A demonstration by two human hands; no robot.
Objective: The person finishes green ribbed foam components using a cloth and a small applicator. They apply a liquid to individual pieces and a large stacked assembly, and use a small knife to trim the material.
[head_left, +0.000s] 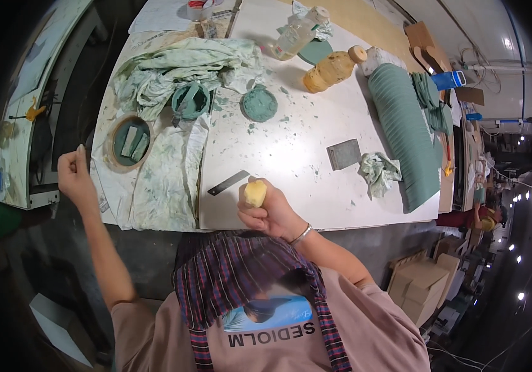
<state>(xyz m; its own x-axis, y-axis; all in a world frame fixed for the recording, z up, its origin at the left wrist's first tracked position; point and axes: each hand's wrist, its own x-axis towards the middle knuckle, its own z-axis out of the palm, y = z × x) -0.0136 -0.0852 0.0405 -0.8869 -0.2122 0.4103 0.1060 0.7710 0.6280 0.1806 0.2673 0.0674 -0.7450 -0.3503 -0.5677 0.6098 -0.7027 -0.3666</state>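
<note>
My right hand (264, 214) is closed around a pale yellow, rounded piece (255, 194) whose exact kind I cannot make out. It is held above the near edge of the white table. Just beyond it lies a flat dark blade (228, 182). My left hand (77, 177) is raised past the table's left edge, fingers pinched together; whether anything small is between them does not show. Nearest to it on the table is a round brown-rimmed bowl (114, 155) holding green-stained bars (130, 142).
Stained cloths (160, 62) lie at the back left, beside a tub of green paste (190, 102) and a round green-crusted lid (259, 103). Two bottles, one amber (331, 70), lie behind. At right are a grey block (344, 154), crumpled cloth (380, 173) and stacked green sheets (402, 136).
</note>
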